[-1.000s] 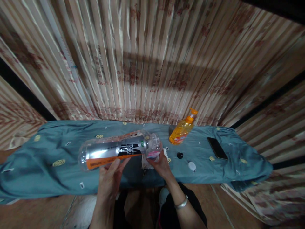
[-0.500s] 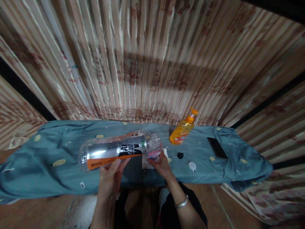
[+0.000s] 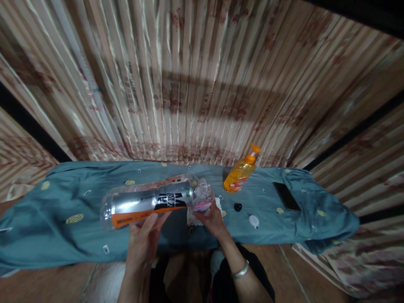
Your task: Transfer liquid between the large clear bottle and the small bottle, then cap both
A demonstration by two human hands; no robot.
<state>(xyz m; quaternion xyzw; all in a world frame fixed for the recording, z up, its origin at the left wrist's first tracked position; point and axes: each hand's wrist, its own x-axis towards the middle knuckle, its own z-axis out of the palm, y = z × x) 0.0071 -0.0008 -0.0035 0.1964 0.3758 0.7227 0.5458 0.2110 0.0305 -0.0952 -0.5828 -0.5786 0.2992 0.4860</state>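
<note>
My left hand (image 3: 147, 235) is closed around the underside of a large clear plastic drink bottle (image 3: 132, 205) with a silver, black and orange label. The bottle lies nearly level above the cloth, its neck towards the right. My right hand (image 3: 213, 221) grips a small clear plastic bottle (image 3: 203, 205) with a pink label, close against the large bottle's neck. Whether the two mouths touch I cannot tell. Partly hidden beneath is a white tissue (image 3: 193, 219) on the cloth. Right of my right hand lie a black cap (image 3: 237, 207) and a white cap (image 3: 253, 221).
A pump bottle of orange liquid (image 3: 239, 174) stands towards the back of the table, which a teal patterned cloth (image 3: 85, 235) covers. Farther right lies a black phone (image 3: 286, 196). A striped curtain (image 3: 189, 105) hangs behind the table.
Both bottles stay in my hands in almost the same pose. The large bottle's base end has dipped slightly, and the whole view has shifted a little.
</note>
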